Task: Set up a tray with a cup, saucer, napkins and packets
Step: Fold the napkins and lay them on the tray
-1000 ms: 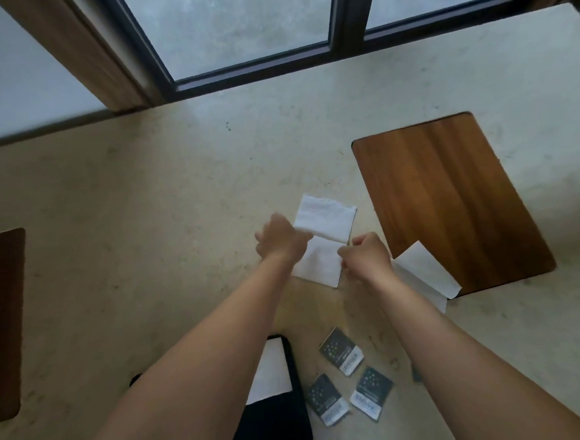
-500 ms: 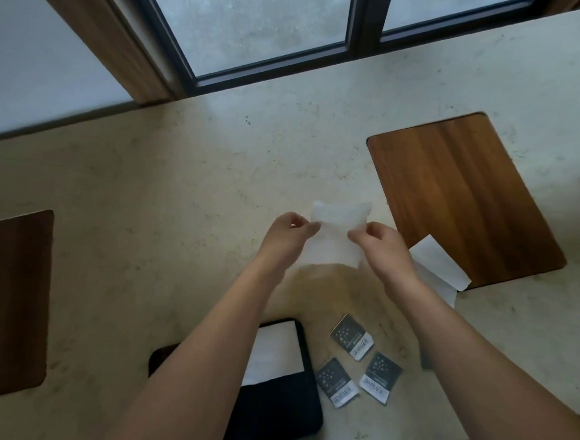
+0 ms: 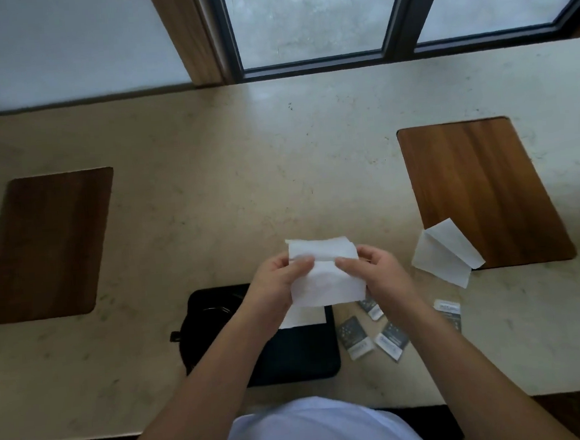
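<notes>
I hold a white paper napkin (image 3: 325, 279) up in front of me above the pale stone counter (image 3: 244, 175), its top part folded over toward me. My left hand (image 3: 279, 282) pinches its left edge, thumb in front and fingers curled behind, and my right hand (image 3: 376, 274) pinches the right edge the same way. Just beneath the napkin, near the counter's front edge, lies a black rectangular tray (image 3: 291, 353) with rounded corners; a second white napkin (image 3: 304, 316) lies flat on its far right part, partly hidden by my left forearm. On the tray's left side something dark and round sits there, too dim for me to tell what it is. Beside the tray to the right, several small dark grey packets with white ends (image 3: 391, 341) lie scattered on the counter, some partly covered by my right arm. Further right, another folded white napkin (image 3: 445, 257) rests across the near left corner of a brown wooden inlay (image 3: 478, 186) set in the counter. A matching darker wooden inlay (image 3: 46, 243) sits well apart on the left.
</notes>
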